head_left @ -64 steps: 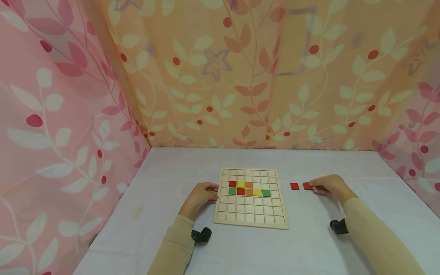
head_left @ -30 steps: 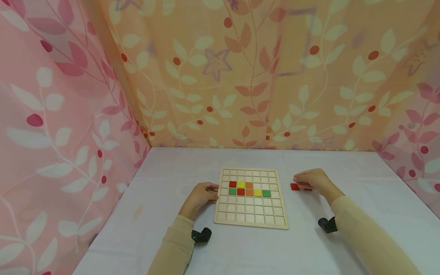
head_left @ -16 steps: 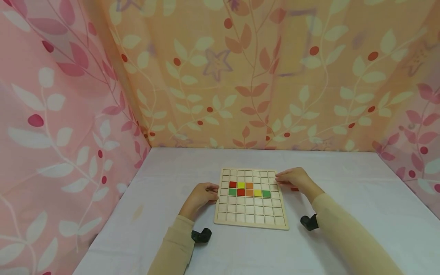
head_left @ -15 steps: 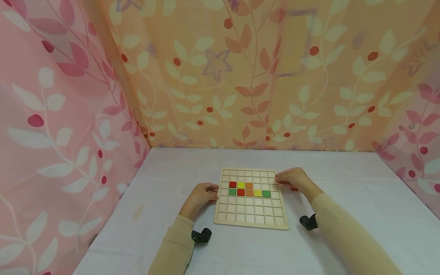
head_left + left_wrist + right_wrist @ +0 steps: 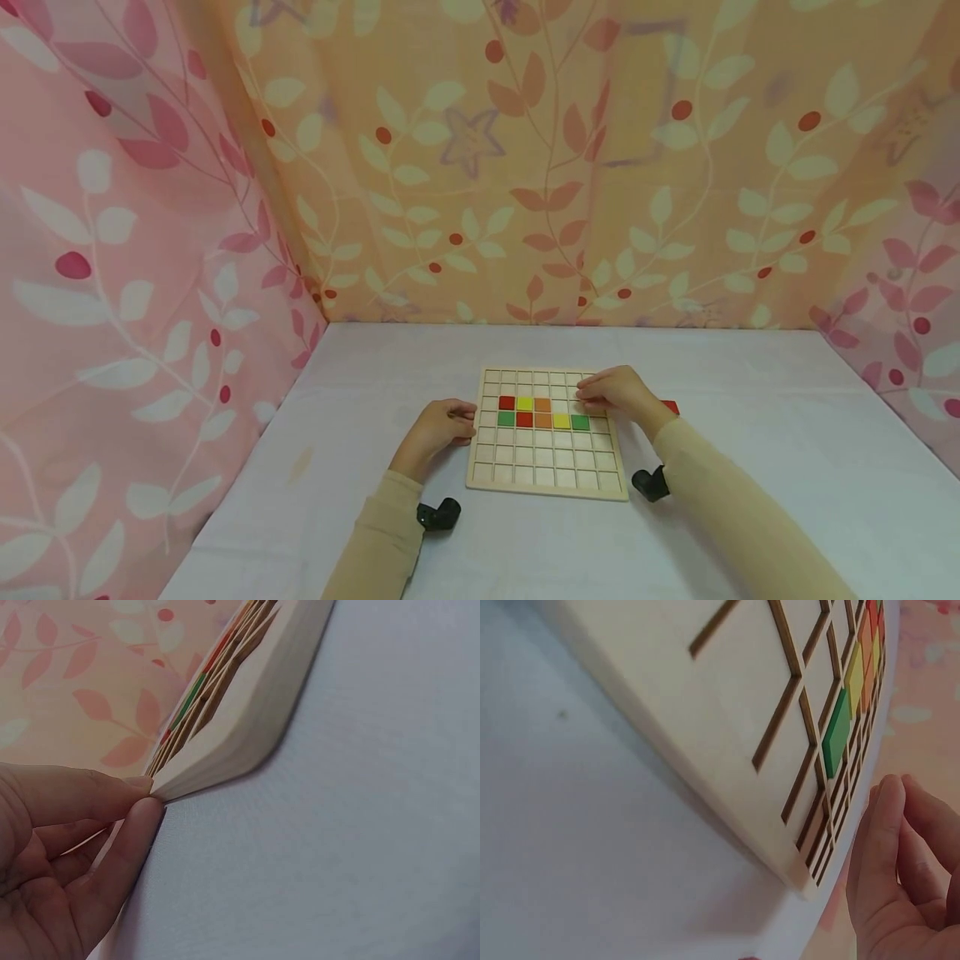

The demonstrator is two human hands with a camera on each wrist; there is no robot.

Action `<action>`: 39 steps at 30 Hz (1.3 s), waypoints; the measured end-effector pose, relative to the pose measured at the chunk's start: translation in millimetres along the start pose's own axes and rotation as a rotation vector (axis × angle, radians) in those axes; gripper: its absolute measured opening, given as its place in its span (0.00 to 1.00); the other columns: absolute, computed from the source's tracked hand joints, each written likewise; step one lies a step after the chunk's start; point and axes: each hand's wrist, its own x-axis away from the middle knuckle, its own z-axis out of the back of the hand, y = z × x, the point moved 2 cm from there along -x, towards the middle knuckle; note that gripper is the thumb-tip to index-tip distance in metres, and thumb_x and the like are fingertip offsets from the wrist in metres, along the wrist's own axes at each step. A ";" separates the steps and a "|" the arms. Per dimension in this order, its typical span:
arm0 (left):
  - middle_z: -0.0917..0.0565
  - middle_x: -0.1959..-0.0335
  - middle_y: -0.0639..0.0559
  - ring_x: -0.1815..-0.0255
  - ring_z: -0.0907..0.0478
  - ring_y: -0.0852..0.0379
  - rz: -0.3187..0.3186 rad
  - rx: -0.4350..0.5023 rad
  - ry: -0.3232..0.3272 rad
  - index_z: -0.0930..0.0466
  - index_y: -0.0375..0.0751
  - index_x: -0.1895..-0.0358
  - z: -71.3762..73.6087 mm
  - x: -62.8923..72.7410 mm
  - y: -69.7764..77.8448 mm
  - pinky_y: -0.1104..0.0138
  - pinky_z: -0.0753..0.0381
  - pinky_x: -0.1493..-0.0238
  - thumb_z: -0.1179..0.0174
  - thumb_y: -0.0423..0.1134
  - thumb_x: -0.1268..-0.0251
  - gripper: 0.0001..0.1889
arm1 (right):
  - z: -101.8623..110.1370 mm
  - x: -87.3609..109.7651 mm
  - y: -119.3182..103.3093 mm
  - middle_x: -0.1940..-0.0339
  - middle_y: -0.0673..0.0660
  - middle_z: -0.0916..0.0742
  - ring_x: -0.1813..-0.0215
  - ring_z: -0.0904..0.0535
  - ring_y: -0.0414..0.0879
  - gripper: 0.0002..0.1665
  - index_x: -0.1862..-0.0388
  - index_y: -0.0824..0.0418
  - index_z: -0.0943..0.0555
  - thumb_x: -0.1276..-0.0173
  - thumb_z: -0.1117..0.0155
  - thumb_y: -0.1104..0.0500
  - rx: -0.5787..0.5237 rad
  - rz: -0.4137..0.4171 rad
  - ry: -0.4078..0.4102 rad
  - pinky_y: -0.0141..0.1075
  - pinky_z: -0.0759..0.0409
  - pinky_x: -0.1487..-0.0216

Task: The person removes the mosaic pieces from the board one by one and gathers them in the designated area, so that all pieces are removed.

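Note:
A pale wooden grid board point(image 5: 546, 467) lies on the white table, with red, yellow, orange and green square tiles in two rows of its cells. My left hand point(image 5: 437, 427) holds the board's left edge; in the left wrist view its thumb and finger pinch the edge near a corner. My right hand point(image 5: 617, 389) is over the board's upper right part, above and right of the green tile point(image 5: 580, 422). Its fingertips are drawn together in the right wrist view, and I cannot tell whether a tile is between them. A loose red tile point(image 5: 670, 407) shows behind the right wrist.
The white tablecloth point(image 5: 315, 517) surrounds the board. A patterned orange curtain point(image 5: 450, 208) hangs along the table's back edge, with a pink one point(image 5: 97, 333) at the left. Small black devices point(image 5: 441, 514) are worn on both wrists.
My right hand has moved left from the loose red tiles to over the board's right side. One loose red tile is now hidden behind the hand and wrist. The left hand stays at the board's edge.

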 end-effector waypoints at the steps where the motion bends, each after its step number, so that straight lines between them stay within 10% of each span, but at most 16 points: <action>1: 0.16 0.57 0.40 0.64 0.19 0.58 0.000 -0.004 0.001 0.21 0.28 0.43 0.1 0.1 0.2 0.69 0.14 0.64 0.37 0.20 0.44 0.22 | -1.9 0.0 -0.8 0.69 0.53 0.10 0.73 0.16 0.38 0.23 0.42 0.76 0.21 0.32 0.34 0.63 0.000 -0.005 0.000 0.30 0.14 0.61; 39: 0.16 0.54 0.39 0.62 0.19 0.57 -0.002 0.006 -0.015 0.20 0.29 0.44 0.6 -0.6 -1.6 0.67 0.13 0.62 0.35 0.21 0.44 0.22 | -43.1 -13.2 -3.3 0.74 0.56 0.11 0.76 0.16 0.39 0.17 0.50 0.80 0.20 0.36 0.33 0.71 -0.060 0.005 -0.059 0.30 0.14 0.70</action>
